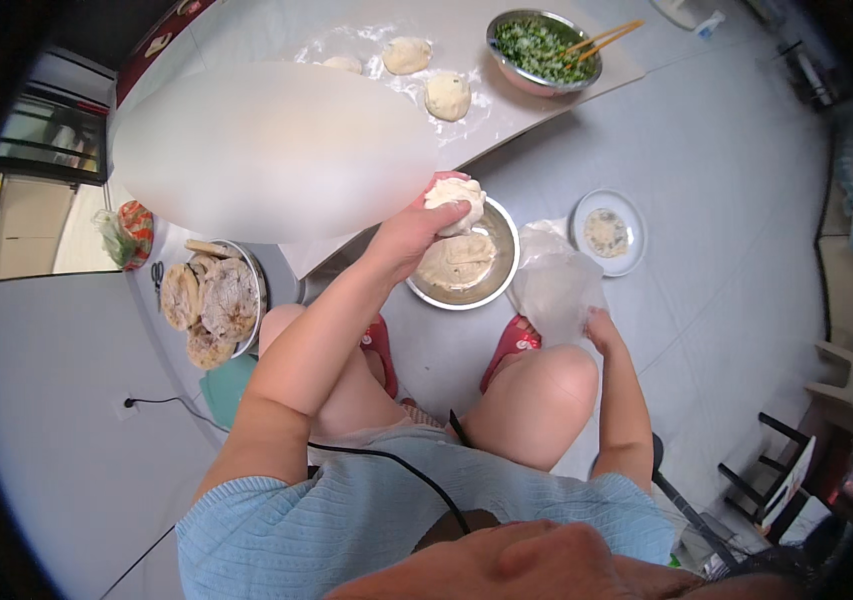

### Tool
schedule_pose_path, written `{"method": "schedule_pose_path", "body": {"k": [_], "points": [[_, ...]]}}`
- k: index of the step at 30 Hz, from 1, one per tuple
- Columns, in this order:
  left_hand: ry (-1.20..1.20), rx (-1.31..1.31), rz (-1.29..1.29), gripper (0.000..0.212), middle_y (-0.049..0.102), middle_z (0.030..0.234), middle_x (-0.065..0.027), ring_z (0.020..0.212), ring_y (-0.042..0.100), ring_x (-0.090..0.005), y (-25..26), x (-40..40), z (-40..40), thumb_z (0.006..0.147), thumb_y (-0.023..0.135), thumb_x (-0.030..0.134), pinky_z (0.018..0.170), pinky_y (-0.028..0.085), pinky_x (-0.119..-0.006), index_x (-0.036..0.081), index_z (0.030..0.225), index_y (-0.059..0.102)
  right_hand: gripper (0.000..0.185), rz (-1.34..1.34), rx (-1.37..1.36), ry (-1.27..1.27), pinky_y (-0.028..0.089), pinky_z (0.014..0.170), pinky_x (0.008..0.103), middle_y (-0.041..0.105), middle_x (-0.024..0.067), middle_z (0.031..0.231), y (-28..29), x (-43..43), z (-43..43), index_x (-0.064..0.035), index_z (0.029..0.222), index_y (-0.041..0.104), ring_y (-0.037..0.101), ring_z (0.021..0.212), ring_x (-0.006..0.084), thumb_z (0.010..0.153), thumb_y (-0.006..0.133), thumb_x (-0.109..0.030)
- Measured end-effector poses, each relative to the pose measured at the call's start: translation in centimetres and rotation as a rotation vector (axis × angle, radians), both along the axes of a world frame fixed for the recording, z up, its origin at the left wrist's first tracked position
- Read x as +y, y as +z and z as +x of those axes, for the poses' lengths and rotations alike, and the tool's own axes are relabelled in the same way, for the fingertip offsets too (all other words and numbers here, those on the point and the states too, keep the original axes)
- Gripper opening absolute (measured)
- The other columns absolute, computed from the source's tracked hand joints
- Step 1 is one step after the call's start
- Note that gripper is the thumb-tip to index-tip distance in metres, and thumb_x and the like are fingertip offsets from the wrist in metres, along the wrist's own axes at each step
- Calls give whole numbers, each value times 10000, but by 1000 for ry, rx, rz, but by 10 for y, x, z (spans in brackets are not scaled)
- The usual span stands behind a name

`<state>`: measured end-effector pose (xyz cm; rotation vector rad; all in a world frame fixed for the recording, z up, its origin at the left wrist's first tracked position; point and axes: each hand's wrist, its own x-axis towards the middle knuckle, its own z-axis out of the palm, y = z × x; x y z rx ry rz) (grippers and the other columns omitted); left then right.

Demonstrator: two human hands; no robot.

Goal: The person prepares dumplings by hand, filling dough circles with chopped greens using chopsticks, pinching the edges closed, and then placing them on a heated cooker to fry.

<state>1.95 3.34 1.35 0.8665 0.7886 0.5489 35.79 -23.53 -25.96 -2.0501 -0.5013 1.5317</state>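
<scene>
My left hand [420, 229] grips a pale lump of dough [456, 199], thumb across its near side. It is above the far edge of a steel bowl [510, 262] on the floor. More soft dough [464, 259] lies inside that bowl. My right hand [601, 330] pinches the edge of a translucent plastic bag [557, 281], which spreads beside the bowl on its right. Beyond the bag sits a white plate [635, 259] with a round of pale, floury stuff [606, 232] on it.
A low table [464, 146] carries floured dough rounds [447, 96] and a steel bowl of chopped greens [542, 54] with chopsticks [610, 39]. A blurred patch hides part of it. Flatbreads [227, 300] fill a container at left, near scissors [157, 283]. Red slippers [505, 345] are on my feet.
</scene>
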Motion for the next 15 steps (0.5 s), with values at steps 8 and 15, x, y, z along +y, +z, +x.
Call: {"method": "schedule_pose_path", "body": {"k": [8,15], "points": [[-157,46,351,371,613,1061,-80,944,593,-136,6,-26,-13,828,630,98,826,483,-277,38,1177,520,372,370,375,-97,471,922,401,573,181,1102,252,66,-69,90,1159,497,591,994,286,931,456,-200],[-258,-28,658,321,592,1094,-97,1038,555,-190,1,-36,-28,825,606,113,917,429,-314,62,1136,545,473,475,724,-57,439,944,427,530,99,1163,316,156,-222,-22,1275,416,514,1114,235,954,442,-368]]}}
